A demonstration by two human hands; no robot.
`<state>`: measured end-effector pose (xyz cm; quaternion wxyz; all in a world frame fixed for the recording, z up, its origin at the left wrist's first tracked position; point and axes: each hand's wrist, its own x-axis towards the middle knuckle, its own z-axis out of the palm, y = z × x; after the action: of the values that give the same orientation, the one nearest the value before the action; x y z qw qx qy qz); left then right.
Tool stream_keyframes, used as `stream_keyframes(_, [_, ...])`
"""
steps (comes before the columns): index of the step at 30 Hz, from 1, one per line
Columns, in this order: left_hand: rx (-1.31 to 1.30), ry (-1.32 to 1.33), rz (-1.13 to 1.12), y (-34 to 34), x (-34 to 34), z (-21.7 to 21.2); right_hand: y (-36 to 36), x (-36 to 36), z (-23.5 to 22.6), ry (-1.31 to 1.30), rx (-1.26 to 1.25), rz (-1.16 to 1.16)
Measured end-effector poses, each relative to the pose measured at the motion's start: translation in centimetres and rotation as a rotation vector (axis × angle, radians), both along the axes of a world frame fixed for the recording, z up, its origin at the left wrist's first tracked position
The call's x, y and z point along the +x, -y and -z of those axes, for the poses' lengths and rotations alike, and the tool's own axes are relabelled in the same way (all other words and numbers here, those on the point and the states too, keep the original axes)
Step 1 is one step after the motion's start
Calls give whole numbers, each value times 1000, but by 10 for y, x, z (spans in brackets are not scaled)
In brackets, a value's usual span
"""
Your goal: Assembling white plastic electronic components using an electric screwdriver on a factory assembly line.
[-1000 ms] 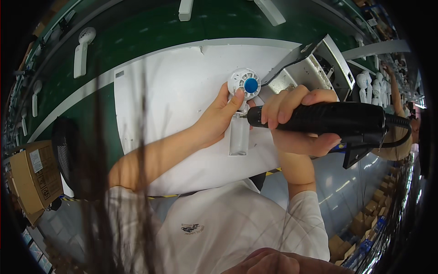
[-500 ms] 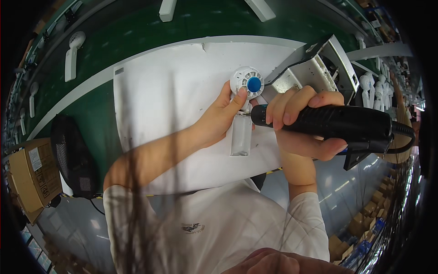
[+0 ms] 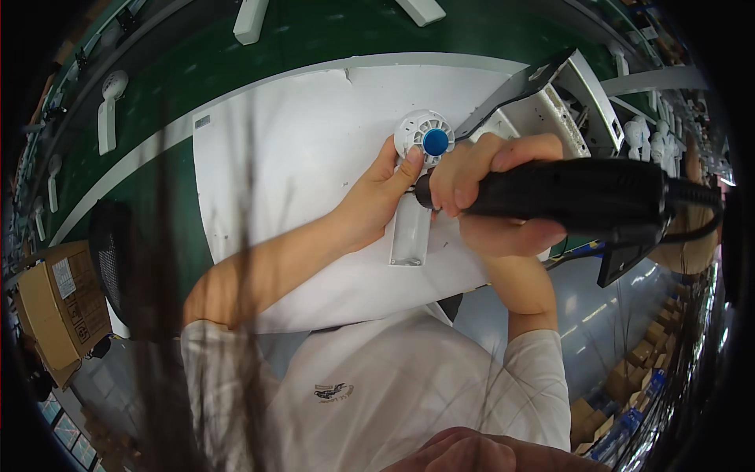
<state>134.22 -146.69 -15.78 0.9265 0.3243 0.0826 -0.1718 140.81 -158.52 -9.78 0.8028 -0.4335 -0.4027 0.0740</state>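
Note:
My left hand [image 3: 371, 198] is closed on a white handheld fan [image 3: 410, 234], its thumb lying by the blue round centre of the fan head. The fan's trough-like handle points toward me over the white work surface. In my right hand [image 3: 484, 224] is a black electric screwdriver [image 3: 586, 195], held level with its cord running off to the right. Its nose meets the fan near the neck, where the handle joins the head. The exact contact of the bit is partly hidden by my fingers.
The white board [image 3: 307, 141] lies on a green conveyor belt [image 3: 330, 31] that carries more white fan parts. A metal bin [image 3: 543, 118] stands at the right, beyond the screwdriver. A cardboard box [image 3: 63, 303] and a black mesh item [image 3: 110, 252] are at the left.
The screwdriver's nose has moved slightly left to the fan's neck, with my right hand following. White parts on the green belt have shifted left.

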Motion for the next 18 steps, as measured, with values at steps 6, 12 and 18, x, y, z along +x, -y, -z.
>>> stream_keyframes(6, [236, -32, -80, -1, 17, -17, 26, 0, -34, -7, 7, 146])
stream_keyframes(12, [1713, 487, -715, -120, 148, 8, 77, 14, -46, 284, -30, 483])
stream_keyframes(18, [2364, 164, -509, -180, 213, 44, 51, -5, -39, 305, -202, 619])
